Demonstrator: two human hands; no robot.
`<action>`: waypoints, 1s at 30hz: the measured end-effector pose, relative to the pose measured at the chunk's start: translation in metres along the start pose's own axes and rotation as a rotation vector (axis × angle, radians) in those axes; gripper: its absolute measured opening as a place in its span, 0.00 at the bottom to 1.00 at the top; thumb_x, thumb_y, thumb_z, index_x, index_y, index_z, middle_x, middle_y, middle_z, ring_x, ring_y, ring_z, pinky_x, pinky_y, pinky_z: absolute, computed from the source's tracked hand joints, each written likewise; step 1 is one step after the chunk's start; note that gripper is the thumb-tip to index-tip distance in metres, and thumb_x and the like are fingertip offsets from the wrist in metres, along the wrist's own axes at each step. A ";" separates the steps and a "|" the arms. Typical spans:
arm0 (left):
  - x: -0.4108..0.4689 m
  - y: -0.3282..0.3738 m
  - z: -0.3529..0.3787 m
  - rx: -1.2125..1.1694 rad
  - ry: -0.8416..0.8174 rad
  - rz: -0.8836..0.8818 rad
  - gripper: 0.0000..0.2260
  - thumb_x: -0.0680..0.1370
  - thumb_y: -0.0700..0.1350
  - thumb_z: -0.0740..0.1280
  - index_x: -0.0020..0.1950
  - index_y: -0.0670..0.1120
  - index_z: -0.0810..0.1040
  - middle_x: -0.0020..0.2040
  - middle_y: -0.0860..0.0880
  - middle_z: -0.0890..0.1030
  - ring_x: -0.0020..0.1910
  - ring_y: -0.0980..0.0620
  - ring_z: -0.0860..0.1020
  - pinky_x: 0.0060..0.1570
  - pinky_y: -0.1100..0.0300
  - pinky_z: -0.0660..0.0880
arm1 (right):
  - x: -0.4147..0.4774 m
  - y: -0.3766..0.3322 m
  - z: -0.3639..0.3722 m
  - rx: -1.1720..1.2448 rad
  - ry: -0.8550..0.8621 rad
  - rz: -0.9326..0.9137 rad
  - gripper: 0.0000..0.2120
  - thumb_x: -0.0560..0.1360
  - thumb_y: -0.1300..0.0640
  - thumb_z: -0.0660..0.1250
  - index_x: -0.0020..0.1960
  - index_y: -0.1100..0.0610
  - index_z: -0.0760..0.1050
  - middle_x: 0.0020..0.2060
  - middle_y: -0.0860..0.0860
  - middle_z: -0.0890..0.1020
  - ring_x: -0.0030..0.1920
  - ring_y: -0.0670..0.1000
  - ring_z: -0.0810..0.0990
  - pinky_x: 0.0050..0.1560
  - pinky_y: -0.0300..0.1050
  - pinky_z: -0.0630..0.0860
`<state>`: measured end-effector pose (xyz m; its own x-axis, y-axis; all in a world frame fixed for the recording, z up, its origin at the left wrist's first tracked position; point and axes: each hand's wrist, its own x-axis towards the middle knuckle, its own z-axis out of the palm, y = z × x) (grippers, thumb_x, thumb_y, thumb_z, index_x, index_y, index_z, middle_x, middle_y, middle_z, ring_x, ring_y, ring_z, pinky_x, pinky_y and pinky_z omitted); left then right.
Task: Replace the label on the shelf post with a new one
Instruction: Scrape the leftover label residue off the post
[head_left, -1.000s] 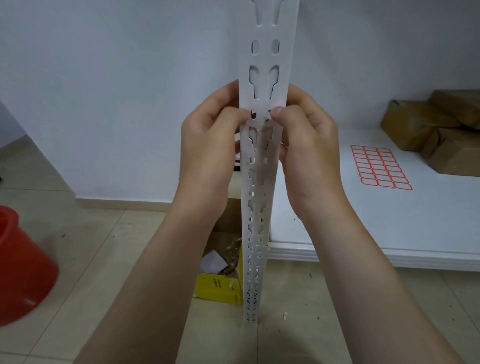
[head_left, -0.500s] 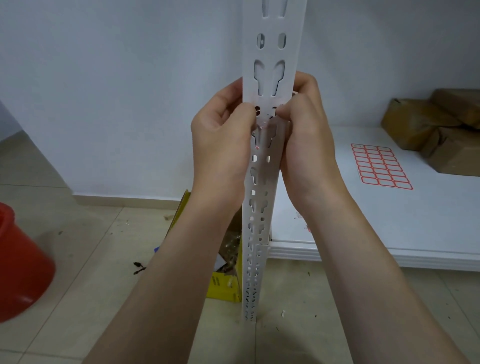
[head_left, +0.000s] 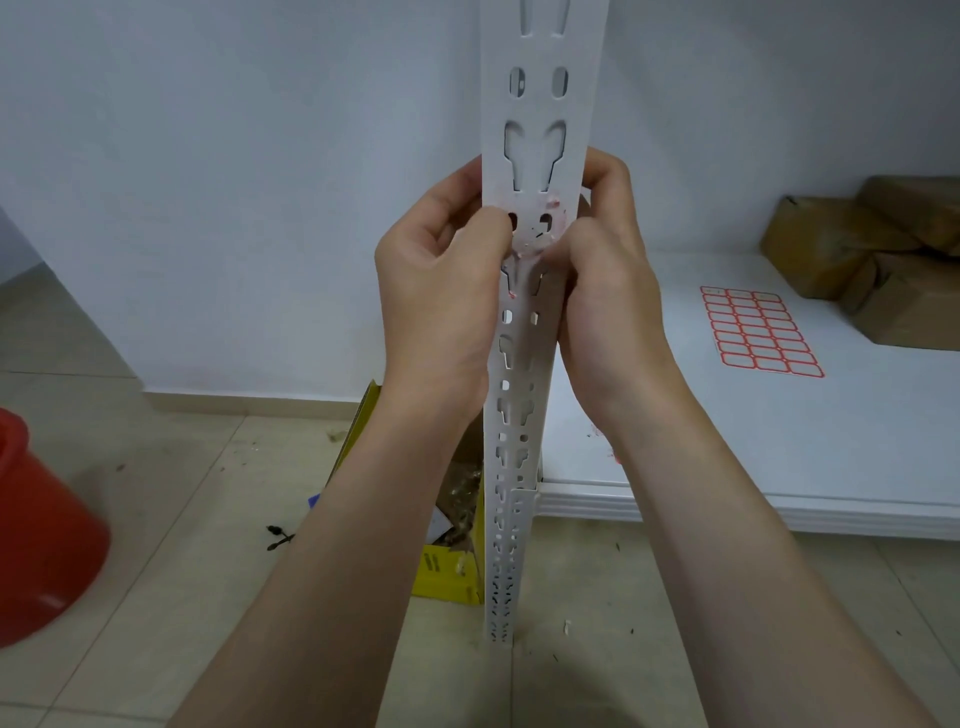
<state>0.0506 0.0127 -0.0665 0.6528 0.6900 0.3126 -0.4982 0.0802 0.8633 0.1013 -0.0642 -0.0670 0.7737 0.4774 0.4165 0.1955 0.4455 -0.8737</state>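
Our left hand (head_left: 441, 296) and right hand (head_left: 610, 286) clasp the upright white perforated metal shelf post (head_left: 519, 374) from either side, fingers curled behind it and thumbs pressed on its front face. Between the thumb tips, torn pinkish label scraps (head_left: 543, 231) cling to the post. To the post's right, a sheet of red-bordered blank labels (head_left: 761, 332) lies on the white shelf board (head_left: 779, 447).

Soft, even light all round — no glare, the wall (head_left: 208, 182) reading a cool blue-grey, and just a dim, blurry shadow on the floor (head_left: 597, 686) at the foot of the shelf post (head_left: 540, 104). The picture is a touch soft throughout, and the wide lens swells the post up top — forearms (head_left: 322, 597) balloon toward the bottom edge.
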 end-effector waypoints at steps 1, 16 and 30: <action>0.000 0.000 -0.001 -0.001 -0.003 -0.001 0.18 0.78 0.29 0.61 0.64 0.37 0.83 0.56 0.39 0.87 0.44 0.53 0.83 0.45 0.56 0.81 | 0.001 0.001 0.000 -0.002 -0.005 0.002 0.18 0.73 0.63 0.58 0.60 0.51 0.73 0.46 0.47 0.82 0.41 0.46 0.81 0.37 0.39 0.77; 0.000 -0.001 -0.001 -0.075 -0.037 -0.021 0.16 0.79 0.30 0.59 0.63 0.34 0.82 0.49 0.41 0.86 0.41 0.50 0.81 0.44 0.57 0.81 | 0.005 0.005 -0.001 0.045 -0.037 -0.004 0.14 0.74 0.57 0.58 0.57 0.50 0.73 0.52 0.52 0.83 0.46 0.50 0.83 0.41 0.44 0.79; 0.001 -0.002 0.000 -0.045 -0.012 -0.017 0.18 0.78 0.29 0.60 0.63 0.36 0.82 0.52 0.38 0.86 0.42 0.51 0.81 0.44 0.56 0.79 | 0.007 0.006 -0.002 0.007 -0.006 -0.006 0.14 0.74 0.59 0.57 0.57 0.51 0.74 0.49 0.53 0.83 0.44 0.53 0.81 0.41 0.47 0.78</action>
<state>0.0519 0.0130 -0.0677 0.6685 0.6792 0.3029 -0.5115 0.1242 0.8503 0.1085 -0.0597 -0.0696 0.7692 0.4790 0.4230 0.1959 0.4533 -0.8696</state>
